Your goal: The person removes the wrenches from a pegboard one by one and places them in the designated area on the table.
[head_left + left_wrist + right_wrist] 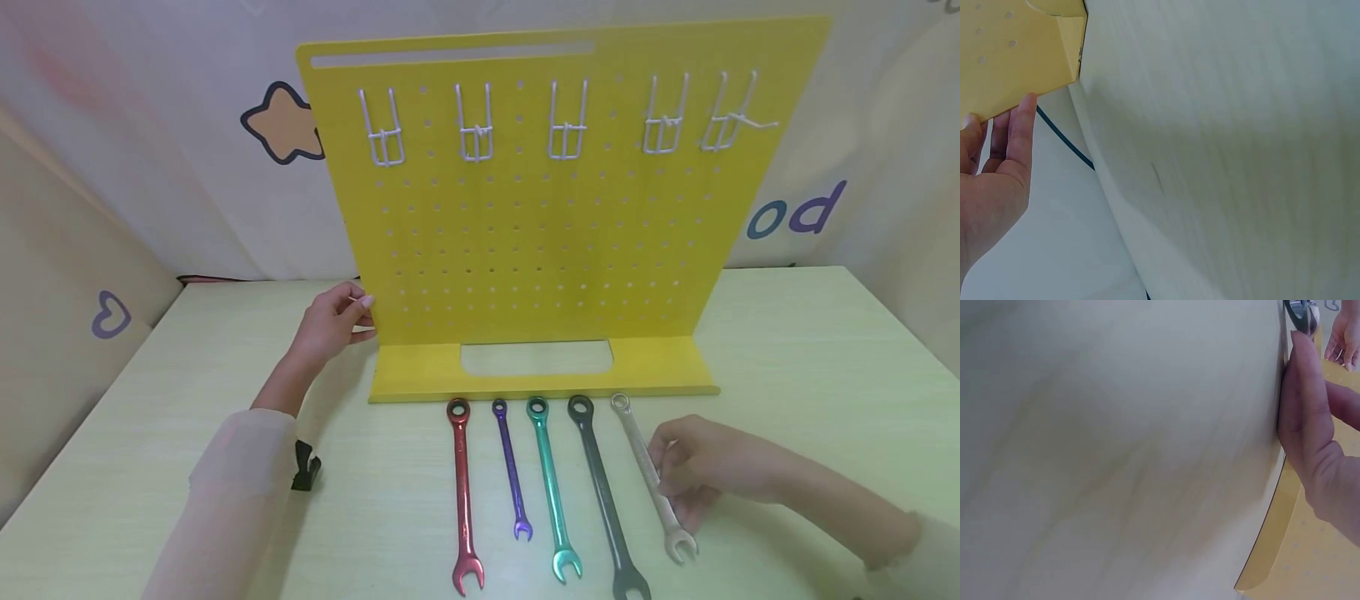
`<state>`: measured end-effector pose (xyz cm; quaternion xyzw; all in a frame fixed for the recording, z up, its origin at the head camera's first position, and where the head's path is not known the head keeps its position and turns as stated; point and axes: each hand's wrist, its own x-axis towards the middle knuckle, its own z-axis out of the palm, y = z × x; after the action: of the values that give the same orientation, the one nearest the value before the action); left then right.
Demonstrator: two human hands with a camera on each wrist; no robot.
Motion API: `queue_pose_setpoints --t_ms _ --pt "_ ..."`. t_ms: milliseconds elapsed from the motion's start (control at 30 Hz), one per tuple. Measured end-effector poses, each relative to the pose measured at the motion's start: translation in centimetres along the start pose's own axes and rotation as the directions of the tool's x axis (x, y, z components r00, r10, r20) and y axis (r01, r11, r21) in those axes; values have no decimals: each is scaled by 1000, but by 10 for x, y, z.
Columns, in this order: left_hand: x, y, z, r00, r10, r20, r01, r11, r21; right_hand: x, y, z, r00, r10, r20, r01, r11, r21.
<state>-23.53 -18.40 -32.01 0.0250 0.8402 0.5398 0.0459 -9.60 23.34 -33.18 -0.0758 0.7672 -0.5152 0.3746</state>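
My left hand (333, 321) holds the left edge of a yellow pegboard (540, 250), low down near its base; the left wrist view shows thumb and fingers at that edge. At the right, my right hand (701, 467) grips a silver combination wrench (648, 467) by its shaft, fingers close to the tabletop. The wrench's ring end points at the board and its open end toward me. To its left lie a dark grey wrench (603, 492), a green wrench (551, 487), a small purple wrench (513, 471) and a red wrench (462, 492), roughly side by side.
Several white wire hooks, such as the leftmost hook (386, 146), hang in a row along the board's top. The rightmost hook (738, 121) has a prong turned sideways. A black clip-like piece (305, 467) shows beside the left sleeve. Behind the table (810, 350) hangs printed cloth.
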Motion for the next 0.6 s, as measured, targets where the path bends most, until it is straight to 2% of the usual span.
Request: queue_pose_setpoints --t_ms 233,467,600 --pt "0 0 0 1000 7 -3 -7 1000 6 -3 0 -2 998 27 -48 -29 998 -47" --pt "0 -1 0 1000 8 -9 -8 1000 1 -5 3 -13 997 -7 -75 0 995 -99" --pt "0 -1 1 1000 6 -8 -6 1000 -3 -4 3 -24 992 -66 -112 48 987 -155"
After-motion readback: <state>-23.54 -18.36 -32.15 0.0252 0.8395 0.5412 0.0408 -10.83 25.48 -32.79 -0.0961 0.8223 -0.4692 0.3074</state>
